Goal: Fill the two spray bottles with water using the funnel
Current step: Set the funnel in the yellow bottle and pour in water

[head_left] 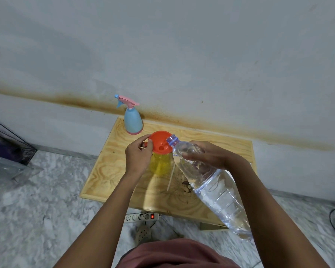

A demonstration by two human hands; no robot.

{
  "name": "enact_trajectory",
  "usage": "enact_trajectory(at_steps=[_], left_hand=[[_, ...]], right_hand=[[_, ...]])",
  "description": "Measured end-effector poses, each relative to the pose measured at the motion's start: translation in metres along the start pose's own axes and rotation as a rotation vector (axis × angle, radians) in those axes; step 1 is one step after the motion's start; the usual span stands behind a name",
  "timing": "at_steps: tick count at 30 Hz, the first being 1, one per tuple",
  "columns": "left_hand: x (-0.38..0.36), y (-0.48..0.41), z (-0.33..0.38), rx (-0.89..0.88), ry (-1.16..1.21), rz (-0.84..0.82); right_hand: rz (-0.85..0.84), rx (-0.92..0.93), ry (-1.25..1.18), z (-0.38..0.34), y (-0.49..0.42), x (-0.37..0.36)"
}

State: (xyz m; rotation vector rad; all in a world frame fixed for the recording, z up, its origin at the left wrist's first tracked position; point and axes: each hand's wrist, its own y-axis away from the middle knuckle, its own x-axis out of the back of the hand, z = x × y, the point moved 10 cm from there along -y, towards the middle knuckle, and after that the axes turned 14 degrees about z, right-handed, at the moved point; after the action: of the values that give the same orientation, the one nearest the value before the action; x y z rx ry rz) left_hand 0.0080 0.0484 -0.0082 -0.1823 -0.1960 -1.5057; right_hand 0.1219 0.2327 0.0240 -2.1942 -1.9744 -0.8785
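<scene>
Beneath the funnel, plywood table against stained wall

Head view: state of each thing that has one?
Yellow spray bottle, upright, sprayer off.
Funnel, seated in its neck, pinched by left hand.
Blue spray bottle, upright, sprayer on.
Water bottle, uncapped, tilted to funnel, gripped by right hand.
Power strip, switch lit.
</scene>
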Motion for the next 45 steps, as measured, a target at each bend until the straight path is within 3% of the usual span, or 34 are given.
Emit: enact_trajectory(at_steps=[45], left_hand=[[-0.0011, -0.0011, -0.0058, 0.029, 0.028, 0.011]], right_hand=[[0.028, 0.005, 0.132, 0.0025, -0.0041, 0.0046]])
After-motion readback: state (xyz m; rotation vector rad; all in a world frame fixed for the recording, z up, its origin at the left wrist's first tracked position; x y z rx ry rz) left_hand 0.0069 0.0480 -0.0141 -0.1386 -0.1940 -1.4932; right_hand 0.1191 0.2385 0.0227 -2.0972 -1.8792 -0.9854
